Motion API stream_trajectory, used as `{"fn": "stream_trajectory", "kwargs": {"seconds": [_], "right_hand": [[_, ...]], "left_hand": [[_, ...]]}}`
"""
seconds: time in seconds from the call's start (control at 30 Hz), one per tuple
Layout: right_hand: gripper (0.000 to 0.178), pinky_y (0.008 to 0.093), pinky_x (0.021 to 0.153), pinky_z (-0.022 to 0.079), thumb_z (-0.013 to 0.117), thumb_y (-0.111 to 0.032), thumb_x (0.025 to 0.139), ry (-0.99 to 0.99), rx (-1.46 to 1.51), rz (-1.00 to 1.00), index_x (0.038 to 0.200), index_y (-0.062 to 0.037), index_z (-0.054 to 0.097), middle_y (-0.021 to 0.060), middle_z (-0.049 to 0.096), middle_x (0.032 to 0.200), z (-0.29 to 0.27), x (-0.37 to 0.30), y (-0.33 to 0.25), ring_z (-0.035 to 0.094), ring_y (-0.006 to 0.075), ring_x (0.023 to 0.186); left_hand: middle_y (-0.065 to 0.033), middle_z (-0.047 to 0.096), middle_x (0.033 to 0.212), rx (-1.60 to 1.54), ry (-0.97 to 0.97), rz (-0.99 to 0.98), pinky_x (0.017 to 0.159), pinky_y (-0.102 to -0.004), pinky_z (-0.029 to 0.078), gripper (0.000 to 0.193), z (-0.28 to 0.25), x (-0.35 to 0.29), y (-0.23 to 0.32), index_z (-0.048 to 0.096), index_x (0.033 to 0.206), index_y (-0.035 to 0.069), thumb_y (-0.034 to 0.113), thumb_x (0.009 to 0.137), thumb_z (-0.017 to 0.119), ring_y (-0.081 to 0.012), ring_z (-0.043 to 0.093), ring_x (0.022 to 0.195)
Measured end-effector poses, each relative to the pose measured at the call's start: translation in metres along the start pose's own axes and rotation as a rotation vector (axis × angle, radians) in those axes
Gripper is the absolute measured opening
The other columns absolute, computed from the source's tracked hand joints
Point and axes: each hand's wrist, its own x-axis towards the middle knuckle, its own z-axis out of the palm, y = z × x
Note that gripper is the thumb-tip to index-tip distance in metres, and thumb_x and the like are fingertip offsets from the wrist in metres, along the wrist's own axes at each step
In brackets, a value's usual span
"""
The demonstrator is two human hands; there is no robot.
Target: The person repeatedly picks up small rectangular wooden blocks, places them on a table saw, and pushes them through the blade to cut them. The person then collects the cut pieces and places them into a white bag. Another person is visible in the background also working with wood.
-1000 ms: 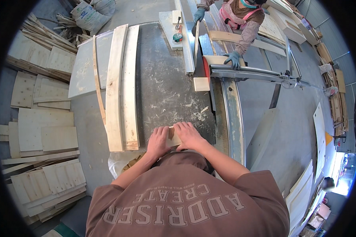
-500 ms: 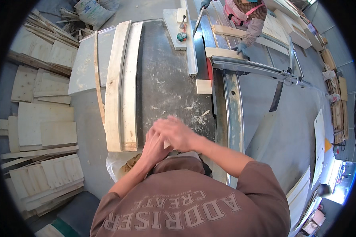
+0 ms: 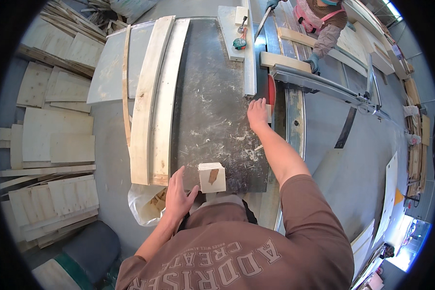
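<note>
At the near edge of the dark saw table stands a small stack of square pale wood blocks, the front one with a brown patch. My left hand is just left of the stack, fingers stretched and thumb apart, holding nothing. My right arm reaches forward to the right side of the table. There my right hand closes over another small wood block, mostly covered by the hand. Close beyond it is a red curved saw part, beside the end of the metal fence.
Long boards lie along the table's left side. A tape measure rests by the fence. Across the saw, a gloved co-worker's hand touches a board on the sliding carriage. Wood chips are scattered near the blade; a plastic bag hangs at front left.
My hands were together above the near edge and have parted. The right has gone forward to the block by the saw; the left has drawn back, uncovering the stack. The view has shifted slightly.
</note>
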Motion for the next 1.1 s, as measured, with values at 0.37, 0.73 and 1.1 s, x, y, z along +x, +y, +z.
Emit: {"fn": "stream_trajectory", "kwargs": {"seconds": [0.37, 0.73, 1.1], "right_hand": [[0.068, 0.0532, 0.131, 0.024, 0.087, -0.027, 0.075, -0.034, 0.3, -0.153, 0.131, 0.0039, 0.063, 0.0197, 0.065, 0.127, -0.08, -0.047, 0.018, 0.058, 0.0346, 0.13], [0.08, 0.0556, 0.127, 0.033, 0.091, -0.026, 0.068, 0.098, 0.696, -0.477, 0.133, 0.0054, 0.055, 0.0222, 0.059, 0.124, -0.219, -0.227, -0.056, 0.057, 0.0415, 0.125], [0.093, 0.0555, 0.128, 0.032, 0.091, -0.028, 0.074, 0.161, 0.952, -0.36, 0.149, 0.0037, 0.046, 0.0233, 0.055, 0.138, -0.207, -0.247, -0.071, 0.052, 0.0419, 0.136]], "left_hand": [[-0.0272, 0.057, 0.148, -0.063, 0.014, 0.067, 0.112, -0.0486, 0.05, 0.08, 0.004, 0.016, -0.006, 0.04, 0.159, -0.003, 0.018, 0.094, 0.081, -0.0415, 0.06, 0.131], [-0.029, 0.044, 0.168, -0.654, -0.196, -0.235, 0.128, -0.0434, 0.035, 0.082, 0.07, 0.028, -0.056, 0.032, 0.166, -0.009, 0.027, 0.102, 0.068, -0.0365, 0.043, 0.157], [-0.0216, 0.07, 0.132, -0.595, -0.207, -0.153, 0.099, -0.0404, 0.056, 0.062, 0.067, 0.022, -0.026, 0.051, 0.15, -0.004, 0.017, 0.097, 0.074, -0.0265, 0.069, 0.118]]}}
